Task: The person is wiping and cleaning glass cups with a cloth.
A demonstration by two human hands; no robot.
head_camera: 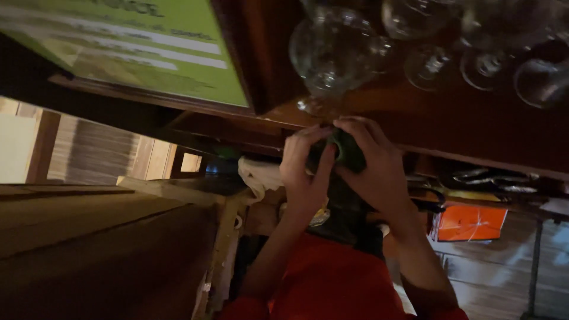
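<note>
- Head view: left hand [305, 172] and right hand [373, 163] raised together, both wrapped around a dark green rounded object [347, 151], fingers [325, 169] clamped on it from either side.
- Green object pressed up just beneath the edge of a dark wooden shelf [462, 139]; its exact kind too dim to tell.
- Directly above the green object, a large clear stemmed glass [329, 50] hanging bowl-down; further stemmed glasses [483, 65] in a row to its right.
- Up and left of the green object, a framed green sign [136, 47] set in dark wood.
- Just left of the green object, a pale crumpled cloth [258, 175].
- Below the green object, red sleeves [332, 284] running down to the bottom edge.
- Down and right of the green object, an orange packet [468, 222] beside metal utensils [492, 178].
- Far left of the green object, pale wooden boards [89, 231].
</note>
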